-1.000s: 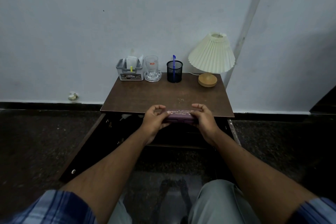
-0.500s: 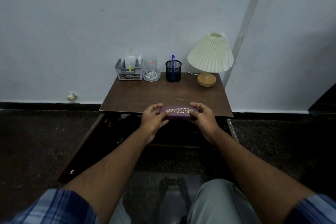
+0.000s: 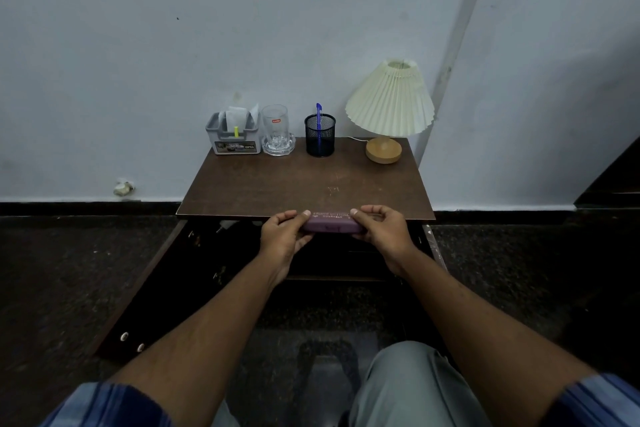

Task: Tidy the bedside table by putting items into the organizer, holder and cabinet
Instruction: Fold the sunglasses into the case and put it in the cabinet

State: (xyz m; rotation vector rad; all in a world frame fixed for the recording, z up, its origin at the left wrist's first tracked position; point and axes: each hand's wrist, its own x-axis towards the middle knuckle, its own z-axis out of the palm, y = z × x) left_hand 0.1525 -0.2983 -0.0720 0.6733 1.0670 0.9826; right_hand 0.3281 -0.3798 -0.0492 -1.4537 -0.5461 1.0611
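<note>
**Case held at both ends by the table's front edge**

The purple case point(image 3: 330, 224) lies level and crosswise between the two hands, at the front edge of the table point(image 3: 294, 180) and over the dark opening of the cabinet point(image 3: 332, 260) below. The left hand point(image 3: 284, 236) grips its left end, thumb on top and fingers curled beneath. The right hand point(image 3: 382, 234) grips the right end the same way. The middle of the case shows bare between them, its printed top faintly legible and tipped away from the camera. Whether the case touches the table edge cannot be told.

Along the back of the table, from left to right, stand a grey organizer point(image 3: 235, 140) with papers and a yellow marker in it, a glass point(image 3: 275, 125) on a clear dish, a black mesh holder point(image 3: 320, 137) with a blue pen point(image 3: 318, 113) upright in it, and a lamp point(image 3: 389, 104) with a pleated shade. The cabinet door point(image 3: 149, 284) hangs swung open on the left.
</note>
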